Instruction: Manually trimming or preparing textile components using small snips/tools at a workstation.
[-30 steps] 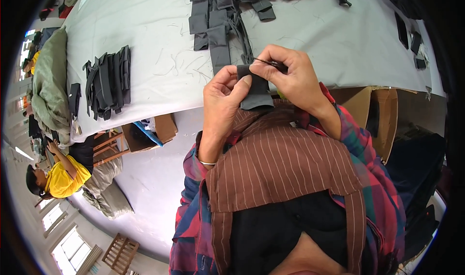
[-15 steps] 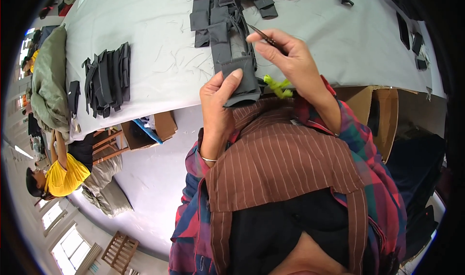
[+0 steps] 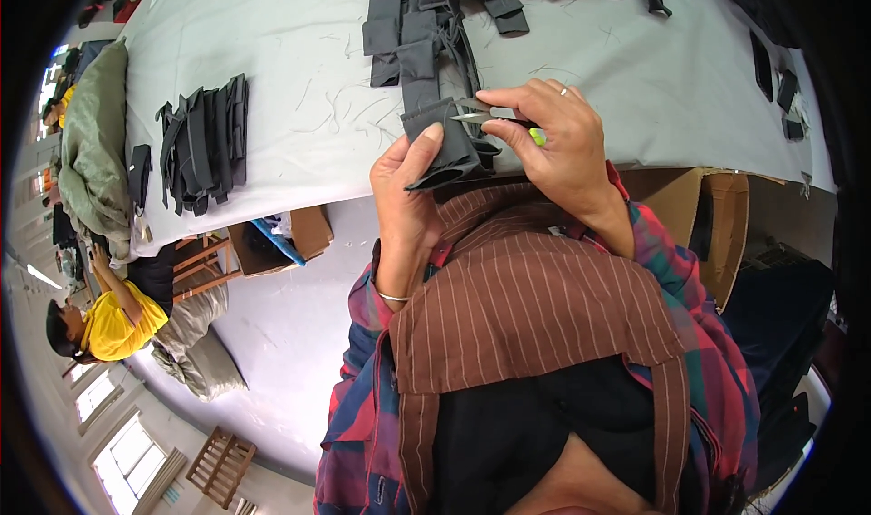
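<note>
My left hand [image 3: 406, 181] grips a dark grey fabric pouch [image 3: 443, 156] at the table's near edge, thumb on top of it. The pouch's near end gapes a little. In my right hand [image 3: 558, 143] is a pair of thread snips [image 3: 494, 116], with a bit of yellow-green showing by the fingers. The two blades stand apart, their tips at the right edge of the pouch; whether they touch a thread I cannot make out. Beyond the pouch, a strip of similar dark grey fabric pieces [image 3: 417, 59] runs away across the table.
A stack of dark fabric strips [image 3: 204, 147] lies to the left on the pale-covered table [image 3: 299, 88], near a green cloth bundle [image 3: 95, 143]. Loose threads litter the cover. Cardboard boxes [image 3: 726, 234] stand under the edge. Farther left, a person in yellow [image 3: 122, 320] works.
My right hand has turned and brought the snips down to the pouch's right edge, blades now pointing left. The left hand has tilted the pouch slightly. The yellow-green cord is now mostly hidden.
</note>
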